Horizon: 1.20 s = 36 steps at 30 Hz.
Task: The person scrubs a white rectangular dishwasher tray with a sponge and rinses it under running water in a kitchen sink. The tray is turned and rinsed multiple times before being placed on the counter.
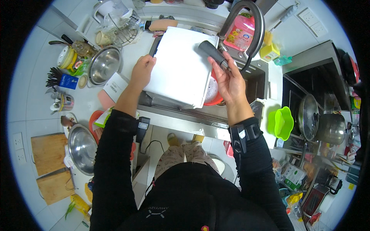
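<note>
My left hand (pixel 143 70) grips the left edge of a white plastic bin or drawer (pixel 180 63), which is tilted over the sink (pixel 255 79). Its clear lower side (pixel 170 101) faces me. In my right hand (pixel 228 78) is the dark pull-out spray head (pixel 212 52) of the faucet, angled over the white panel's upper right. Whether water is flowing, I cannot tell. Partly hidden behind the bin, a red basin (pixel 218 98) in the sink holds a foamy white thing (pixel 212 88).
The arched faucet hose (pixel 259 29) rises beside a pink detergent jug (pixel 240 33). Steel bowls (pixel 105 65) line the counter at left. On the right are a green plastic container (pixel 280 122), a lidded pan (pixel 308 117) and a pot (pixel 331 128). Wooden cutting boards (pixel 47 153) lean at far left.
</note>
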### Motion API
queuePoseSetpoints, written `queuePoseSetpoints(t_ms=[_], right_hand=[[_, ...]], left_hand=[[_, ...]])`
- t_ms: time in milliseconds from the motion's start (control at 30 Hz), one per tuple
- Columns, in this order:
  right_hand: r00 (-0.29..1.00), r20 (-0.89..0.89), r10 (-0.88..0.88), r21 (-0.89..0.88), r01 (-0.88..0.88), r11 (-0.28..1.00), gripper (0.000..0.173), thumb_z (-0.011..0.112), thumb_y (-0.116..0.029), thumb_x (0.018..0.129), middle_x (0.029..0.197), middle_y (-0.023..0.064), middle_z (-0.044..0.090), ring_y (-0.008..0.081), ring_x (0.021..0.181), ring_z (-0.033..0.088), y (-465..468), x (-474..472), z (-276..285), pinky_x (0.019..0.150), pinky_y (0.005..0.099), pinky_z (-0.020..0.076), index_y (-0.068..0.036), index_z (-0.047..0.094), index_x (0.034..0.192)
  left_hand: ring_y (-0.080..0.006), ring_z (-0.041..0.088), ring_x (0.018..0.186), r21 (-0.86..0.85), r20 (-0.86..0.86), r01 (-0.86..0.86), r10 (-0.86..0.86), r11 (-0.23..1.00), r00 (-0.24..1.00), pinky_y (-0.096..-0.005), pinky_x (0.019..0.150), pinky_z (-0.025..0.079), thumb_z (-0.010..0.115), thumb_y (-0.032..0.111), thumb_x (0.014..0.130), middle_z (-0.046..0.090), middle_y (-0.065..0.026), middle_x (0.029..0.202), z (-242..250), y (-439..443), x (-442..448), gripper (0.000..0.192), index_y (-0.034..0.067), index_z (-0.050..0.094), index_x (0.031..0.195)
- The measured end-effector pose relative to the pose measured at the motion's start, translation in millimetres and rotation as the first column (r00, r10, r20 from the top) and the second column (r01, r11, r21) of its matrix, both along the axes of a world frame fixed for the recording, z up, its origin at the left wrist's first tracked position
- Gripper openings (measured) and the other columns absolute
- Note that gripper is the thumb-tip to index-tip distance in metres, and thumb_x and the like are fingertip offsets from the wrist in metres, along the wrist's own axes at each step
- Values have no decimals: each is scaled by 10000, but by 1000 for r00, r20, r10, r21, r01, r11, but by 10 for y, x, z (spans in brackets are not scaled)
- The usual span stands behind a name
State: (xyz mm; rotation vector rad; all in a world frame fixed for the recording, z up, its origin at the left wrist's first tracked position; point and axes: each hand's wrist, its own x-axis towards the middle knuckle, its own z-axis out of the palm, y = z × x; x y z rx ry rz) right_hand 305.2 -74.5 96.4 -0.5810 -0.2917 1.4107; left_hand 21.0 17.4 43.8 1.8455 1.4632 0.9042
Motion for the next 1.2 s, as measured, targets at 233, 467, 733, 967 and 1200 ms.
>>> queuePoseSetpoints(t_ms=[233,467,733,967,1200], right_hand=[[988,71,-140,32,138,990,354,447,-146,1013,1256,244,545,424,1108,604,339,-17,80,965,368,546,72,475,1291],[913,392,112,-139,-62,988,336,451,-159,976,1194,216,592,422,949,677,128,313,183,735,286,624,85,532,1193],[838,419,349,-327,-220,919,380,434,-211,970,1045,227,667,357,857,712,4,424,323,676,257,624,91,558,1164],[798,428,423,-366,-275,889,397,424,-237,971,982,219,687,324,781,722,-1,455,326,591,241,612,78,599,1138],[815,382,436,-341,-314,886,414,414,-241,981,962,241,687,317,788,723,3,439,311,615,236,613,87,589,1165]], left_hand=[[-252,522,719,-48,-57,-25,23,999,998,-357,686,428,591,291,936,539,-122,790,-16,45,-183,319,2,543,811],[-293,574,762,78,-46,-193,196,978,979,-395,716,450,601,300,925,564,-148,823,-208,-46,-314,307,17,577,807],[-308,581,793,35,-10,-241,241,970,970,-404,747,456,619,327,913,567,-148,865,-230,-22,-328,323,19,595,818],[-313,581,814,105,-31,-249,253,963,967,-404,758,457,621,332,912,574,-154,875,-265,63,-283,313,29,613,834],[-319,574,876,88,-17,-268,270,959,963,-406,801,454,617,321,917,587,-164,939,-194,37,-71,299,25,638,879]])
